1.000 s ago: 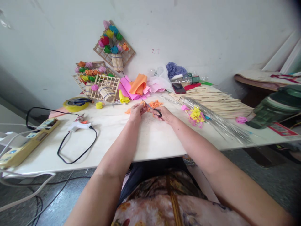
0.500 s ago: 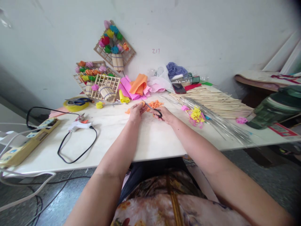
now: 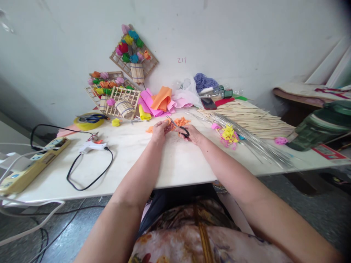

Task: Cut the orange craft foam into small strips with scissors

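My right hand (image 3: 193,133) grips small black-handled scissors (image 3: 178,127), blades pointing up and left. My left hand (image 3: 159,131) pinches a small orange paper piece (image 3: 167,123) right at the blades. Both hands rest over the white table (image 3: 178,164), near its middle. More orange paper scraps (image 3: 181,121) lie just behind the hands.
A white glue gun (image 3: 90,146) with a black cord and a yellow power strip (image 3: 27,168) lie left. Blue scissors on a tape roll (image 3: 87,121), stick frames with paper flowers (image 3: 120,96), folded coloured paper (image 3: 160,98), a phone (image 3: 208,103), bamboo skewers (image 3: 252,117), wires (image 3: 255,144), a green jar (image 3: 323,126).
The scissors' blades have shifted slightly against the orange piece; both hands stay in the same spot.
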`<state>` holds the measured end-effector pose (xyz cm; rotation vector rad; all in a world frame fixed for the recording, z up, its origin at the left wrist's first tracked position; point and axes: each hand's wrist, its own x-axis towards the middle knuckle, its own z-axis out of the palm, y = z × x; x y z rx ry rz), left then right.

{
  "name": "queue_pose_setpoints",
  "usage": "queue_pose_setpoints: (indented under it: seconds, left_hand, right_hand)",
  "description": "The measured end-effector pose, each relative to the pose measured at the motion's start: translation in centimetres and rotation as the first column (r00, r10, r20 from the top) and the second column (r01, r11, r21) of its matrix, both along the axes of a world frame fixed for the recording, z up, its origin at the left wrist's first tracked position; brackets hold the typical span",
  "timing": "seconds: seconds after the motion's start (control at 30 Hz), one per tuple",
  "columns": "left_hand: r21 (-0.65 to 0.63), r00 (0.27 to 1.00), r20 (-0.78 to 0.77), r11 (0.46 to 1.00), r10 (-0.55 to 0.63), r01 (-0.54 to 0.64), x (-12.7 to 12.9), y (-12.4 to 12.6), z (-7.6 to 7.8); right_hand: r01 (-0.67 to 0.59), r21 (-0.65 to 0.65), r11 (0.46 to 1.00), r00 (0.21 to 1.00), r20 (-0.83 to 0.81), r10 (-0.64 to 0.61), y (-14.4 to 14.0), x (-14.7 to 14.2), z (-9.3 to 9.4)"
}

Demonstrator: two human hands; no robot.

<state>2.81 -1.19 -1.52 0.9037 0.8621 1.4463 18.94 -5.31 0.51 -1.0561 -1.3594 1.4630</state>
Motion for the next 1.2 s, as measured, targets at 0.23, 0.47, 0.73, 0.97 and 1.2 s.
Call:
queue_pose_setpoints:
  seconds: [0.23, 0.47, 0.73, 0.97, 1.2]
  left_hand:
    - [0.005, 1.000, 0.010, 1.000, -0.004, 0.004, 0.16, 0.01, -0.09]
    - [0.002, 0.999, 0.040, 1.000, 0.017, -0.017, 0.16, 0.20, -0.18]
    - [-0.011, 0.999, 0.031, 1.000, 0.022, -0.021, 0.13, -0.05, 0.23]
    - [-0.013, 0.999, 0.027, 0.999, 0.029, -0.029, 0.00, 0.05, 0.15]
    - [-0.010, 0.999, 0.023, 0.999, 0.036, -0.036, -0.03, 0.09, 0.08]
  right_hand:
    - [0.006, -0.003, 1.000, 1.000, -0.007, -0.006, 0.12, -0.02, -0.15]
    - [0.013, 0.023, 1.000, 1.000, 0.008, -0.014, 0.35, -0.04, -0.40]
    - [0.013, 0.027, 1.000, 1.000, 0.023, -0.014, 0.20, -0.17, -0.29]
    - [0.018, 0.005, 1.000, 0.999, 0.037, -0.018, 0.21, -0.23, -0.19]
    - [0.007, 0.028, 1.000, 1.000, 0.025, -0.007, 0.32, -0.11, -0.46]
